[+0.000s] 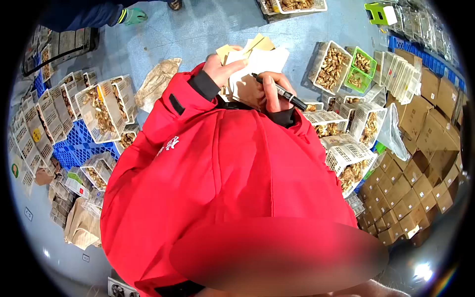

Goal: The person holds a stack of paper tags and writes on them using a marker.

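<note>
In front of my chest, my left hand (217, 69) is closed around a stack of paper slips (273, 58), white sheets with tan pieces fanned out at the top edge. Its thumb lies across the upper sheet. My right hand (271, 94) grips a black marker pen (293, 98), the dark tip pointing left toward the paper. Some fingers of that hand are curled and partly in shadow against the sheets. Whatever is written on the paper is too small to read.
White plastic baskets (320, 63) of brown and cream mushroom-like pieces stand on both sides, beside green baskets (361, 70). Cardboard boxes (413, 180) are stacked at right. A brown sack (157, 84) lies on the blue floor (183, 24). Another person's gloved hand (135, 16) shows at top left.
</note>
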Motion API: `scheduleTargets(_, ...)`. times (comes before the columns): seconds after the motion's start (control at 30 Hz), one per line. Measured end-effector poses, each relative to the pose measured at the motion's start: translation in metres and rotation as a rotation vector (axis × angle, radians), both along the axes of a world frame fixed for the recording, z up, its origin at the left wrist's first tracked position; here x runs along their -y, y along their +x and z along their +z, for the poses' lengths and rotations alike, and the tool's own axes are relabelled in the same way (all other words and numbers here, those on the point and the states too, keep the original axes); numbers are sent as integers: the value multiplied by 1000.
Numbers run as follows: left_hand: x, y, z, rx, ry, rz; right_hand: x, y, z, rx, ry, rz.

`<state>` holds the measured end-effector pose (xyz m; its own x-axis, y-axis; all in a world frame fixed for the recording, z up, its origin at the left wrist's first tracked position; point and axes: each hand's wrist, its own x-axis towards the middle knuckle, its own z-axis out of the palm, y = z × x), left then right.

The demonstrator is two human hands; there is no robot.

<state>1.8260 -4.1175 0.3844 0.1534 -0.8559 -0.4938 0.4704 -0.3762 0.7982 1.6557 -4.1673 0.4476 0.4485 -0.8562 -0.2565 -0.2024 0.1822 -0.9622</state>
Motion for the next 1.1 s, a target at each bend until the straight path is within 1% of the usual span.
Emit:
scheduleTargets(0.03, -2, -1, 2, -7, 0, 6, 0, -3, -4, 3, -70, 45)
scheduleTargets(0.1, -5, -5, 7, -50, 9, 28, 9, -3, -9, -19, -441, 161)
scheduleTargets(0.13, -5, -6, 10, -71, 12, 38, 7, -3, 1, -95, -389, 176)
scheduleTargets(0.17, -5, -6, 12, -93, 12, 50, 8, -5, -1, -112, -465, 189)
scheduleTargets(0.2, -6, -7, 14, -116, 26, 52, 4, -7, -1, -62, -313, 147)
scheduleTargets(0.23, -7, -7, 17, -66, 69, 43, -3, -9, -1, -13, -157, 104)
scheduleTargets(0.27, -9, -6, 13, -42, 36, 29, -6, -14, -2, -63, -4, 117)
scheduleTargets(0.3, -10, -7, 10, -20, 2, 12, -8, -10, 2, -72, 26, 84)
scheduleTargets(0.37, -12, -6, 12, -29, 17, 17, -9, 2, 11, -89, 83, 16)
scheduleTargets(0.4, -13, -5, 13, -33, 24, 20, -8, 1, 9, -84, 71, 36)
scheduleTargets(0.5, -16, -7, 11, -31, -1, 77, -11, -1, -9, -56, -164, 14)
scheduleTargets(0.53, -15, -6, 14, -26, 23, 70, -11, -1, -7, -59, -146, 2)
scheduleTargets(0.57, -14, -4, 15, -18, 22, 60, -6, -1, 5, -114, -151, 54)
scheduleTargets(0.63, -15, -2, 13, -8, 32, 34, -7, -2, 19, -53, 130, 2)
scheduleTargets(0.67, -16, -1, 9, 66, 20, 4, -9, 1, 26, -79, 219, -50)
scheduleTargets(0.7, -15, -1, 12, 60, -19, 28, -9, 2, 23, -45, 246, -84)
scheduleTargets(0.77, -15, -2, 10, 31, -22, 55, -10, 10, 30, -55, 195, -100)
scheduleTargets(0.83, -12, -1, 9, 48, -23, 45, -11, 7, 18, -3, 113, -42)
scheduleTargets(0.87, -12, -1, 9, 53, -18, 41, -11, 7, 25, -72, 138, -22)
scheduleTargets(0.9, -13, -2, 10, 34, -23, 42, -13, 5, 15, -85, 89, -35)
scheduleTargets(0.97, -12, -2, 9, -3, -37, 45, -11, 2, 12, -138, -12, 45)
scheduleTargets(1.07, -13, -5, 11, 33, -20, 46, -13, 0, 9, -114, -33, 19)
scheduleTargets(1.1, -13, -5, 13, 44, -16, 45, -15, 7, 19, -89, 57, -63)
